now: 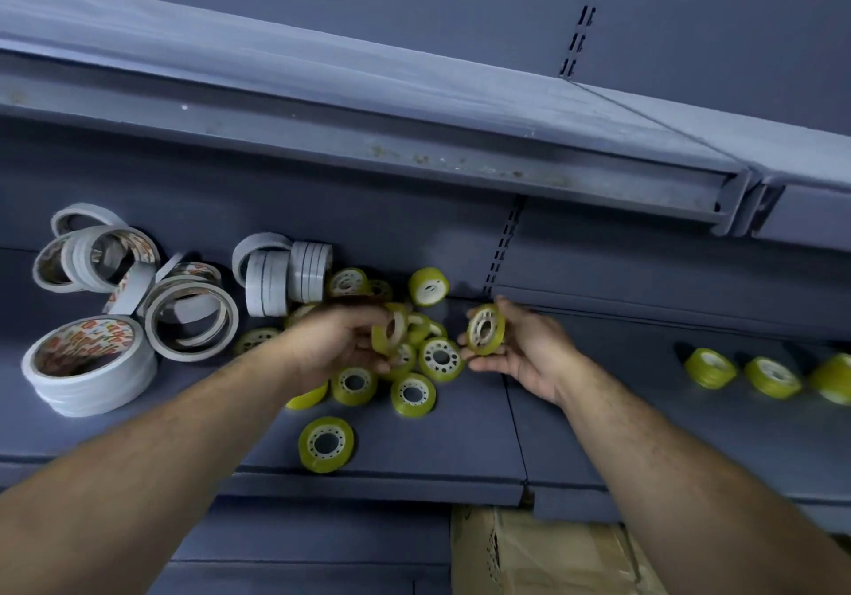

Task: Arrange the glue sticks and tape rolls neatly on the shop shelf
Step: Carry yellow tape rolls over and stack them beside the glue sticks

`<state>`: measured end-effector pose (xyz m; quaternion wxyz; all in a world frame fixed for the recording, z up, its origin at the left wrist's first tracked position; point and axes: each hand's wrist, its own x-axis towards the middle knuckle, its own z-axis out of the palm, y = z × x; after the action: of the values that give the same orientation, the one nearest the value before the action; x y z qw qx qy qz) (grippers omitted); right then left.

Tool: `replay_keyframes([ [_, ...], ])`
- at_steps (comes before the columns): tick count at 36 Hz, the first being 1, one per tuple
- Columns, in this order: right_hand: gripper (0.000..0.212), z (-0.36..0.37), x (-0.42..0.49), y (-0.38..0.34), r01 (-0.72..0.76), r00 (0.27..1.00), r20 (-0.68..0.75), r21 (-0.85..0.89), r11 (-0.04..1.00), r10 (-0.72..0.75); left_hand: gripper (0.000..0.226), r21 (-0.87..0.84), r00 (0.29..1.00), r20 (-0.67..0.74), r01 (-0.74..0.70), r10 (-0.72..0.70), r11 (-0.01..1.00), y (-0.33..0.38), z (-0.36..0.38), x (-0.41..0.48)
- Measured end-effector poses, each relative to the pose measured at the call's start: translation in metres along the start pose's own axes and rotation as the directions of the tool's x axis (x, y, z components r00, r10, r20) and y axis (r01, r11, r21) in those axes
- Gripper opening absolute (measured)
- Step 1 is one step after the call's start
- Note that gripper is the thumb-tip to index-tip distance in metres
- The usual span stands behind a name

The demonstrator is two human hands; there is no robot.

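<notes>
Several small yellow tape rolls [412, 394] lie in a loose heap on the grey shelf [460, 447]. My left hand [340, 341] reaches into the heap and grips one yellow roll [391, 329] on edge. To its right, my right hand [525, 345] holds another yellow roll [486, 329] upright between thumb and fingers. One roll [326, 444] lies apart near the shelf's front edge. Three yellow rolls [709, 368] stand in a row at the far right. No glue sticks are visible.
White tape rolls [189, 325] of several sizes are piled at the left, with a wide stack [90, 364] in front and upright packs [288, 279] behind. An upper shelf [414, 101] overhangs the back. A cardboard box [543, 553] sits below the shelf.
</notes>
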<state>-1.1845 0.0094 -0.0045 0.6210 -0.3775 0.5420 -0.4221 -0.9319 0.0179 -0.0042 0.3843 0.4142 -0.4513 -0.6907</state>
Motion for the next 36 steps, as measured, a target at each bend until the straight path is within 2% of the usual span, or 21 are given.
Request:
replay_keyframes([
  [5, 0.06, -0.001, -0.031, 0.001, -0.003, 1.0, -0.012, 0.042, 0.999, 0.004, 0.048, -0.158, 0.977, 0.196, 0.118, -0.086, 0.98, -0.007, 0.015, 0.005],
  [10, 0.06, -0.011, -0.056, 0.005, 0.03, 0.999, -0.047, 0.084, 0.996, -0.026, 0.057, -0.156, 0.937, 0.329, 0.18, -0.121, 0.971, -0.011, 0.032, 0.01],
  [15, 0.058, -0.033, -0.082, 0.01, 0.072, 0.996, -0.064, 0.106, 0.992, -0.065, 0.052, -0.065, 0.942, 0.305, 0.165, -0.138, 0.984, -0.02, 0.06, 0.011],
  [18, 0.046, -0.058, -0.094, 0.014, 0.104, 0.993, -0.069, 0.126, 0.987, -0.095, 0.052, 0.164, 0.989, 0.149, -0.031, 0.006, 0.986, -0.027, 0.089, 0.009],
  [20, 0.034, -0.079, -0.103, 0.018, 0.142, 0.988, -0.084, 0.112, 0.984, -0.133, 0.046, 0.376, 0.984, 0.086, -0.179, 0.159, 0.909, -0.032, 0.111, 0.007],
  [23, 0.022, -0.111, -0.116, 0.024, 0.23, 0.962, -0.155, 0.02, 0.973, -0.225, 0.046, 0.6, 0.945, 0.079, -0.299, 0.317, 0.742, -0.038, 0.143, 0.007],
  [26, 0.03, -0.145, -0.132, 0.028, 0.285, 0.915, -0.223, -0.229, 0.931, -0.335, 0.051, 0.82, 0.897, 0.111, -0.326, 0.428, 0.47, -0.044, 0.176, 0.01],
  [28, 0.035, -0.171, -0.142, 0.029, 0.279, 0.889, -0.216, -0.443, 0.852, -0.403, 0.056, 0.891, 0.895, 0.148, -0.306, 0.421, 0.336, -0.048, 0.201, 0.014],
  [30, 0.04, -0.199, -0.152, 0.028, 0.236, 0.878, -0.199, -0.613, 0.754, -0.436, 0.062, 0.922, 0.915, 0.159, -0.272, 0.37, 0.275, -0.052, 0.23, 0.015],
  [32, 0.042, -0.228, -0.162, 0.026, 0.19, 0.872, -0.194, -0.712, 0.676, -0.449, 0.061, 0.943, 0.928, 0.153, -0.239, 0.339, 0.231, -0.055, 0.26, 0.015],
  [36, 0.053, -0.279, -0.18, 0.022, 0.156, 0.876, -0.196, -0.75, 0.643, -0.441, 0.062, 0.942, 0.925, 0.138, -0.233, 0.355, 0.241, -0.062, 0.317, 0.02],
])
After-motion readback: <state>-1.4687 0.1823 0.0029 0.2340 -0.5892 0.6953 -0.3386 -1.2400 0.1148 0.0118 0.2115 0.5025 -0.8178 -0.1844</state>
